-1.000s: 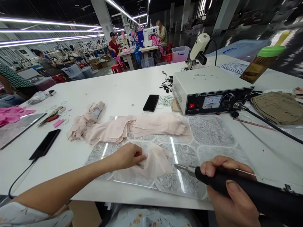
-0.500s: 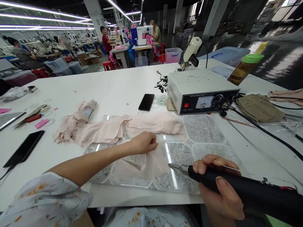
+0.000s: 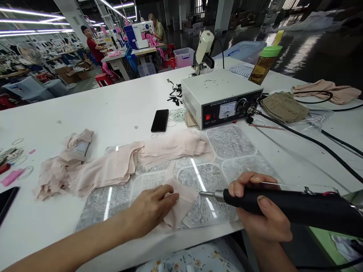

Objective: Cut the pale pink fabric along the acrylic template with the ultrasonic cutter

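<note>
My left hand (image 3: 154, 209) rests on a single pale pink fabric piece (image 3: 184, 202), its fingers bent and closed at the cloth's edge. The piece lies on a clear-topped, grey marble-patterned mat (image 3: 238, 139). In my right hand (image 3: 263, 211) is a black handheld ultrasonic welder (image 3: 286, 206), gripped around its body. Its metal tip points left, just beside the right corner of the fabric piece; whether it touches is hard to tell. Behind my left hand, stacked pale pink fabric strips (image 3: 172, 147) stretch across the mat to a crumpled heap (image 3: 59, 166).
A control box (image 3: 231, 109) with a dial stands behind the mat, its black cable (image 3: 312, 141) running right. Nearby are a phone (image 3: 160, 121), a bottle (image 3: 265, 64), brown fabric pieces (image 3: 283, 107) and a cream-coloured device (image 3: 204, 49). People sit at sewing machines farther back.
My left hand has moved toward me and the fabric piece now lies folded into a narrower shape under it. The welder's tip is closer to the cloth. My view has turned right.
</note>
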The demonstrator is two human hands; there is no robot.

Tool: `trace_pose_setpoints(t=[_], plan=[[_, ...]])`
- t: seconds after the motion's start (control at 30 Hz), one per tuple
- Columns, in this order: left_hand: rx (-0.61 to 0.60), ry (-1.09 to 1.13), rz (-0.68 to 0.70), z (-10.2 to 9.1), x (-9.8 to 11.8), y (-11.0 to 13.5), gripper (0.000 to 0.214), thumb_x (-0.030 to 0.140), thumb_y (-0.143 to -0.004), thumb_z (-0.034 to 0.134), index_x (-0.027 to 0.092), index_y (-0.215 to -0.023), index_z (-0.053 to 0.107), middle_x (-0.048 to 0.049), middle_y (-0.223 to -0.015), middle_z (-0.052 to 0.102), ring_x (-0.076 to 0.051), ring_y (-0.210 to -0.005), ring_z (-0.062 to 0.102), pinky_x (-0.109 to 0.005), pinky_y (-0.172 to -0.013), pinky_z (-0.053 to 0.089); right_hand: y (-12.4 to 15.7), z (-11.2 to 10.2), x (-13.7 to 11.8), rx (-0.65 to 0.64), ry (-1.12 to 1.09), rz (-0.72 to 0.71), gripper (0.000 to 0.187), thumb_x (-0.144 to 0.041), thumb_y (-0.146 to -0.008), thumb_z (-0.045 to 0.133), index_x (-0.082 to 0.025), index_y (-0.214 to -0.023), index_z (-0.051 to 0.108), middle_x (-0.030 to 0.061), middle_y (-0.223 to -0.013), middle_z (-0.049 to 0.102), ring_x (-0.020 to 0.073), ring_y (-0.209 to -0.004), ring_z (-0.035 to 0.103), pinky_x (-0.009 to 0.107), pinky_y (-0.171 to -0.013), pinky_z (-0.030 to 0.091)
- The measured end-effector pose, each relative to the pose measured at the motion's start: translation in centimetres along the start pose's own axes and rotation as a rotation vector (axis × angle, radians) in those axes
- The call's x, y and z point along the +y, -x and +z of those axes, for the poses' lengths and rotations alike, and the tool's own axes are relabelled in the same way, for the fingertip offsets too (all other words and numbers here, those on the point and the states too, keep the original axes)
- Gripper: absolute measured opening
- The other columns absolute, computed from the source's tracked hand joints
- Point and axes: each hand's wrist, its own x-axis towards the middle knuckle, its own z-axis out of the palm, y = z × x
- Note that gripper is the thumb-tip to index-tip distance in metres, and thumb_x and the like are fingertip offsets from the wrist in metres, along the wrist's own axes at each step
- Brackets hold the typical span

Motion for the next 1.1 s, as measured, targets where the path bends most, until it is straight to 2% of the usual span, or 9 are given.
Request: trace_pose_setpoints(t=[0.13,0.2,0.33,0.47,0.67,1.1], plan=[[-0.023,-0.11,0.255,0.2,-1.2,-2.2,0.029,0.009,-0.097,0.037,0.009,-0.122,0.052,-0.0133,-0.103,0.061,-0.018,-0.08,0.062,-0.03,-0.067,0.054,0.2,0.3,-0.1,0.036,0.011,-0.022,0.017,-0.027,-0.074,0.059,-0.021,-0.09,0.063,0.0019,-0.081,0.057,0.0109,-0.055,0.053,0.03,-0.051,0.047],[-0.038,-0.115,0.288,0.9,-1.9,-2.9,0.03,0.008,-0.097,0.037,0.01,-0.123,0.051,-0.0124,-0.102,0.061,-0.018,-0.078,0.061,-0.028,-0.065,0.054,0.2,0.4,-0.2,0.036,0.023,-0.019,0.017,-0.027,-0.074,0.06,-0.021,-0.089,0.063,0.0018,-0.081,0.057,0.0109,-0.055,0.053,0.03,-0.05,0.047],[0.021,-0.09,0.298,2.2,-2.5,-2.8,0.025,0.009,-0.098,0.037,0.011,-0.119,0.051,-0.0104,-0.098,0.06,-0.016,-0.071,0.058,-0.027,-0.06,0.052,0.4,0.4,-0.5,0.031,0.023,-0.015,0.017,-0.028,-0.075,0.06,-0.021,-0.09,0.063,0.0017,-0.081,0.057,0.0109,-0.056,0.053,0.03,-0.052,0.047],[0.09,-0.046,0.305,2.3,-2.5,-2.6,0.021,0.011,-0.099,0.039,0.01,-0.117,0.05,-0.0107,-0.097,0.06,-0.015,-0.071,0.057,-0.027,-0.06,0.052,0.7,0.4,-0.7,0.051,0.014,-0.024,0.017,-0.028,-0.075,0.061,-0.02,-0.09,0.063,0.0018,-0.081,0.057,0.0108,-0.056,0.053,0.03,-0.051,0.047],[0.103,0.003,0.324,1.9,-2.3,-2.6,0.019,0.009,-0.098,0.039,0.009,-0.113,0.05,-0.0099,-0.092,0.061,-0.015,-0.068,0.056,-0.025,-0.058,0.05,0.8,0.5,-0.7,0.052,0.015,-0.022,0.017,-0.028,-0.075,0.063,-0.02,-0.09,0.065,0.0015,-0.081,0.057,0.0109,-0.056,0.053,0.03,-0.05,0.046],[0.103,-0.002,0.326,2.4,-2.5,-2.0,0.021,0.008,-0.096,0.041,0.009,-0.114,0.05,-0.0104,-0.093,0.063,-0.016,-0.07,0.059,-0.025,-0.056,0.05,1.0,1.2,-0.6,0.067,0.022,-0.014,0.018,-0.029,-0.073,0.062,-0.02,-0.089,0.065,0.0012,-0.079,0.055,0.0113,-0.055,0.051,0.03,-0.049,0.044]])
